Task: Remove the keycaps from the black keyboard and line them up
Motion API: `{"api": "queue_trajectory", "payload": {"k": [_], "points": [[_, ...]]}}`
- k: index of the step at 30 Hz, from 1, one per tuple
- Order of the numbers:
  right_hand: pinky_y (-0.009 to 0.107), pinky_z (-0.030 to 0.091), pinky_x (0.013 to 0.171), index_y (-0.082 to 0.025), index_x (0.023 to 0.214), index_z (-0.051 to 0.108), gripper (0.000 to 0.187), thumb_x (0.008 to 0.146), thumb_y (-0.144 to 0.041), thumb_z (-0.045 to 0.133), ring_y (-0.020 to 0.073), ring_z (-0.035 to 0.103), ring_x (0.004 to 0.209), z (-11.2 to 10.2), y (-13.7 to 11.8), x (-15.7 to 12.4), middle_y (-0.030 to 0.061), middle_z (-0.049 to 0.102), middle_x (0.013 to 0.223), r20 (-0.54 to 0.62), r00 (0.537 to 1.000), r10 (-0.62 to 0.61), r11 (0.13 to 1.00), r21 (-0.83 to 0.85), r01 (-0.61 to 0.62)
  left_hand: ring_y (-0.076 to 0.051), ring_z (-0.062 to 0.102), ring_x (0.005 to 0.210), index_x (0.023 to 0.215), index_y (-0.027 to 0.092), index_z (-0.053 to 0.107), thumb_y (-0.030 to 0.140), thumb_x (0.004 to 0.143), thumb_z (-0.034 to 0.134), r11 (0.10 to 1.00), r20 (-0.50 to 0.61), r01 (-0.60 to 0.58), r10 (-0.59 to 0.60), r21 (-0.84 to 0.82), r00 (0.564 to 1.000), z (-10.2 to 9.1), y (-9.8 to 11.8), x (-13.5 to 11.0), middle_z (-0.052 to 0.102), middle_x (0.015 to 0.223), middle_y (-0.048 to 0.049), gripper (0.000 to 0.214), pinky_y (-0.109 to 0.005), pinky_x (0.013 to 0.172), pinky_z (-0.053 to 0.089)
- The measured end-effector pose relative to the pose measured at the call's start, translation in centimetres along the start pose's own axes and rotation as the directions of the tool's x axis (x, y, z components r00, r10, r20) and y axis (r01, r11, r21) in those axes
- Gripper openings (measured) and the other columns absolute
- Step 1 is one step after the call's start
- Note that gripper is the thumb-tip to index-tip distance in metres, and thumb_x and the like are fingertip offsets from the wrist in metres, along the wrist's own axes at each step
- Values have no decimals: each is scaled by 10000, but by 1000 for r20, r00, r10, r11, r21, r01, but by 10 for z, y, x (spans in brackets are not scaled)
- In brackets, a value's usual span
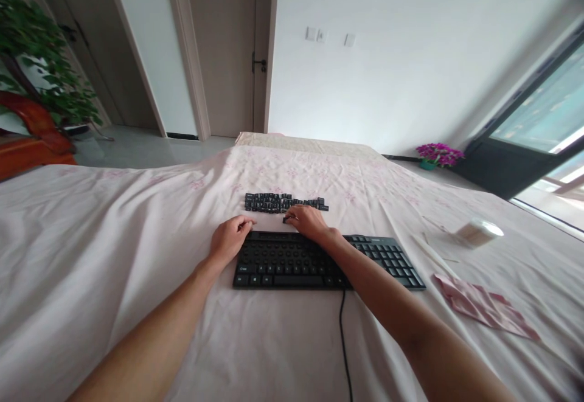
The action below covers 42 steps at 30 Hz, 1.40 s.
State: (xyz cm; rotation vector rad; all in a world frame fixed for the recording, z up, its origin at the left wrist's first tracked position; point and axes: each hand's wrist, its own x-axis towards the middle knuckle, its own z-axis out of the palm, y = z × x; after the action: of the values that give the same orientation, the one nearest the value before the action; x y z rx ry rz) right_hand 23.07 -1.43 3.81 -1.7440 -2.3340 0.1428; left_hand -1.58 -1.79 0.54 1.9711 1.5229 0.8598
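A black keyboard (pixel 296 281) lies on the pink cloth, with its upper rows bare of keycaps on the left and middle. Beyond its far edge, loose black keycaps (pixel 267 202) sit in rough rows. My left hand (pixel 230 239) rests at the keyboard's far left corner, fingers curled and pressed together; what they hold, if anything, is hidden. My right hand (pixel 308 219) reaches over the keyboard to the near side of the loose keycaps. Its fingers are closed on a small black keycap (pixel 285 220) at the fingertips.
The keyboard's cable (pixel 343 329) runs toward me over the cloth (pixel 255 341). To the right lie a folded pink cloth (pixel 486 306), a clear round container with a white lid (pixel 484 230) and several thin sticks (pixel 435 241). Past the bed stand a door and potted plants.
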Motion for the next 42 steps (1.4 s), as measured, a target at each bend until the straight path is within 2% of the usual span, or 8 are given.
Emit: {"api": "queue_trajectory", "payload": {"k": [8,15,23,29,37,42], "points": [[207,391,709,-231,930,684,137,839,-277,592,156,619,869,-2,0,-3,7,679,977,-44,999,-20,1000,3,20,-155,631,855,954,271,688,333,844,468,1000,1,-7,7,-14,1000,2,1,1,712,949,28,254,-226,743,428],[212,404,748,-249,939,705,178,843,-254,556,168,619,909,1,6,-2,8,688,984,-65,998,-15,995,101,21,-154,634,852,933,268,692,314,842,467,999,-1,4,-4,-38,1000,4,0,3,715,937,30,247,-220,719,422],[213,405,728,-245,914,707,201,869,-278,515,169,626,892,3,8,-2,10,695,955,-90,994,57,991,130,-46,-150,635,830,913,273,698,300,835,479,999,-5,21,-21,-42,1000,2,3,4,722,937,32,235,-217,720,415],[207,386,707,-226,903,700,241,897,-335,484,163,624,861,-3,5,-2,24,698,934,-128,984,125,989,99,-112,-152,637,823,918,269,699,294,835,480,999,-5,18,-18,-44,1000,2,2,4,722,910,21,235,-219,733,423],[224,380,670,-242,961,707,256,883,-339,484,184,627,856,-33,20,34,37,705,941,-129,959,252,967,-1,-254,-161,641,843,927,267,698,297,838,475,999,-1,24,-24,-28,1000,1,4,3,722,931,21,242,-223,707,431],[239,375,672,-214,975,713,278,872,-316,476,205,614,886,-33,25,55,66,700,956,-66,954,294,955,-19,-295,-168,630,844,959,264,696,325,846,471,999,17,49,-49,0,999,-1,6,1,718,937,12,259,-234,709,431]]}}
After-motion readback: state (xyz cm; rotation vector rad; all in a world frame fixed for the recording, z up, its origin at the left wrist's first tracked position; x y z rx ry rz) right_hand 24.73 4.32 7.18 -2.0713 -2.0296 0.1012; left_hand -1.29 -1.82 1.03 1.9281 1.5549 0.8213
